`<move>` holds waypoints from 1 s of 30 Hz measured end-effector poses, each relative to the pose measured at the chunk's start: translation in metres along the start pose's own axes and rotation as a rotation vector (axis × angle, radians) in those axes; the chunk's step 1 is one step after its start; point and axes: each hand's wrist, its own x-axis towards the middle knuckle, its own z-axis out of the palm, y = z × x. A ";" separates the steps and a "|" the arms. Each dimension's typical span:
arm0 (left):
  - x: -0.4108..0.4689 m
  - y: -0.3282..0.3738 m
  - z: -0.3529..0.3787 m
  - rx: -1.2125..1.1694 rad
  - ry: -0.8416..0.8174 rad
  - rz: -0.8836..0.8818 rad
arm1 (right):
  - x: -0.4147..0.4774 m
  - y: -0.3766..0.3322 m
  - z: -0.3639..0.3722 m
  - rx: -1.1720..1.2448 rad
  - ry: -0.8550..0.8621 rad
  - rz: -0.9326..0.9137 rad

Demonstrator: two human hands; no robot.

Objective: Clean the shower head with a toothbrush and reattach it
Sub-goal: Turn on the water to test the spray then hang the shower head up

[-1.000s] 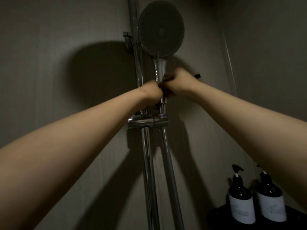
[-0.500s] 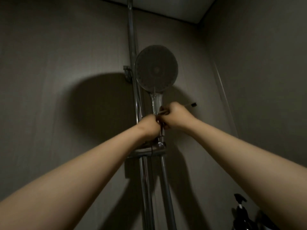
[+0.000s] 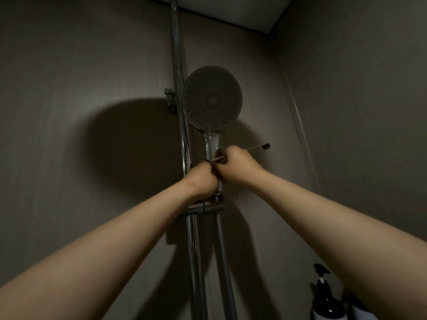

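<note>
Two bare hands meet at the chrome handle of a round shower head (image 3: pixel 212 98), which stands upright against the far wall (image 3: pixel 69 88) of a dim shower stall. Its handle runs down to a holder (image 3: pixel 204 207) on the riser rail (image 3: pixel 179 54). The spray face is turned toward the camera, with its rings of nozzles visible.

The right hand (image 3: pixel 235 165) is fisted around a slim toothbrush (image 3: pixel 256 147) — the stem runs nearly level through the fist. The dark bristle end pokes out to the right, and the butt end crosses the front of the handle to the left.

The left hand (image 3: pixel 203 181) is curled tight just left of the right hand, knuckles touching it, low on the handle and just above the holder. Its fingers face away from the camera, so whether they clasp the handle, the rail or nothing cannot be told.

Both forearms reach up from the near corners of the frame. A ribbed hose (image 3: pixel 223 250) drops from below the holder, beside the rail. A large rounded shadow falls on the wall left of the rail. Low at the near right stands a dark pump bottle (image 3: pixel 327 301) with a pale label — partly cut off by the right forearm and the frame's edge.
</note>
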 end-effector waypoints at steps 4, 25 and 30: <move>-0.005 -0.002 0.004 -0.003 0.029 -0.011 | -0.002 0.002 0.001 -0.030 0.000 -0.007; -0.035 0.005 -0.015 -0.023 0.055 -0.002 | -0.030 -0.022 -0.011 -0.304 -0.139 0.040; -0.046 0.001 -0.018 -0.138 0.117 0.091 | -0.048 -0.031 -0.012 -0.339 -0.108 0.074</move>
